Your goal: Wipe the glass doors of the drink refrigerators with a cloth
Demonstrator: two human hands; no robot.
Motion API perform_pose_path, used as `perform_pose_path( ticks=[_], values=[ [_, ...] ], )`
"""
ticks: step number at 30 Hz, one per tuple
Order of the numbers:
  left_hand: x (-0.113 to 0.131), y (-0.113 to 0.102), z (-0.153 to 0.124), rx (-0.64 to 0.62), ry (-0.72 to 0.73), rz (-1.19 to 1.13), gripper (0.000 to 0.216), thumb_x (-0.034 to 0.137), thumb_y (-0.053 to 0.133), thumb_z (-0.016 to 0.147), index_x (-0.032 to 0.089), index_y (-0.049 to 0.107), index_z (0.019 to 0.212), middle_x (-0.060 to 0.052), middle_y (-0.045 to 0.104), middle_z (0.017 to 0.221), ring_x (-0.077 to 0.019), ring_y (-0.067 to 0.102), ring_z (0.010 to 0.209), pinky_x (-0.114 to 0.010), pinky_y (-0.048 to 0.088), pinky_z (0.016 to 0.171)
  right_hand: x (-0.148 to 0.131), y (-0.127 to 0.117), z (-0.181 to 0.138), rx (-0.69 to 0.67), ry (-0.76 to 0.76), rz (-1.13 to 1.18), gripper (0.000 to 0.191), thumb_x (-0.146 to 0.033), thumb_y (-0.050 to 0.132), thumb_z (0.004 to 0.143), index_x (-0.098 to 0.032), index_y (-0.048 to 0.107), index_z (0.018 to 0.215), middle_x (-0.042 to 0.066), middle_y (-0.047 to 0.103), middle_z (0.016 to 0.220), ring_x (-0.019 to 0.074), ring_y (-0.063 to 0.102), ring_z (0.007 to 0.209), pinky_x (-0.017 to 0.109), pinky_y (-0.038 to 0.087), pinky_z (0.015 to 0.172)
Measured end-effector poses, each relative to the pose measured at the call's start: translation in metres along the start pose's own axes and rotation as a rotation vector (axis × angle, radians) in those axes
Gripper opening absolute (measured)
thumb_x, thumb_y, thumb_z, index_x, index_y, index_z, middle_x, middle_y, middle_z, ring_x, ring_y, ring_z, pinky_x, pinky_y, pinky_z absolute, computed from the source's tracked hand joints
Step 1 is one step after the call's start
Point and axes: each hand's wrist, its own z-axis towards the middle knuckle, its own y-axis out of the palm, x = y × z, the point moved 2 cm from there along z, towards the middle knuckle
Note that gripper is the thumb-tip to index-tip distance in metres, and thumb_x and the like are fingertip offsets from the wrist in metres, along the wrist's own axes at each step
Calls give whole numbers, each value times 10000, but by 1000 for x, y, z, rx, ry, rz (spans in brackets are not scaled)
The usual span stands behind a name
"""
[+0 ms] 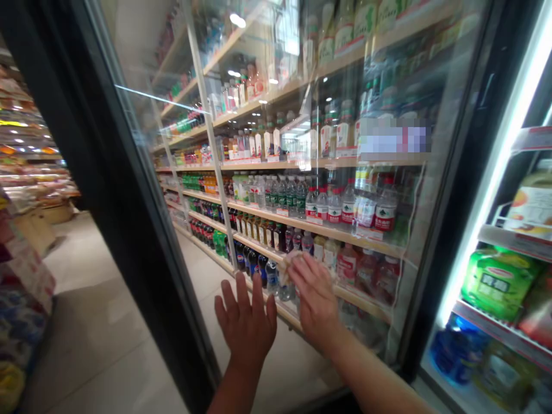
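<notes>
Head view: right hand (317, 299) presses cloth (290, 263) against glass door (267, 144).

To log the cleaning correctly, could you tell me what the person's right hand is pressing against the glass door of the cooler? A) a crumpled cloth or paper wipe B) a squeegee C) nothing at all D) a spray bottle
A: the right hand presses a crumpled pale cloth against the glass door, while the left hand lies flat and empty beside it.
</notes>
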Motion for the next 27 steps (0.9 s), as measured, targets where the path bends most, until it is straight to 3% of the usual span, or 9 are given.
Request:
perform_pose_path(
  ticks=[5, 12, 17, 19, 24, 27],
  values=[
    [1, 0, 0, 5, -19, -21, 782, 244, 635, 924, 166, 245, 1597, -158, 205, 1650, -342, 108, 1551, -522, 132, 1258, 15, -7, 29, 191, 64, -39, 634, 0, 422, 944, -288, 455, 1508, 93, 573, 1475, 246, 424, 1467, 525, 385, 1185],
    [0, 1, -1, 9, -9, -12, 754, 247, 641, 919, 139, 295, 1580, -180, 249, 1633, -350, 137, 1544, -511, 132, 1262, -4, 3, -5, -16, -62, -24, 598, 1, 433, 943, -234, 482, 1490, 68, 692, 1327, 190, 456, 1444, 407, 375, 1202],
    [0, 1, -2, 13, -20, 8, 762, 263, 628, 922, 153, 275, 1588, -169, 245, 1633, -352, 147, 1542, -533, 171, 1251, 15, -11, 25, 164, 38, -40, 633, -8, 429, 946, -290, 447, 1512, 91, 586, 1462, 250, 451, 1450, 529, 404, 1171],
    [0, 1, -2, 6, -17, 10, 769, 264, 631, 920, 150, 270, 1590, -166, 240, 1635, -355, 148, 1541, -530, 171, 1253, 14, -8, 21, 159, 37, -63, 645, -2, 430, 943, -284, 431, 1523, 91, 582, 1466, 247, 428, 1464, 518, 395, 1179],
    [0, 0, -3, 8, -16, -4, 758, 264, 625, 927, 173, 270, 1591, -161, 259, 1628, -347, 168, 1538, -547, 193, 1242, 2, 1, 12, 1, -48, -41, 648, 16, 432, 932, -261, 443, 1518, 70, 653, 1386, 219, 461, 1443, 446, 399, 1177],
    [1, 1, -3, 14, -30, -3, 759, 262, 629, 923, 179, 276, 1590, -158, 254, 1631, -351, 168, 1538, -550, 197, 1239, 12, -6, 38, 151, 18, -45, 645, 8, 416, 945, -303, 450, 1509, 64, 601, 1449, 230, 457, 1446, 499, 402, 1177]
  ],
)
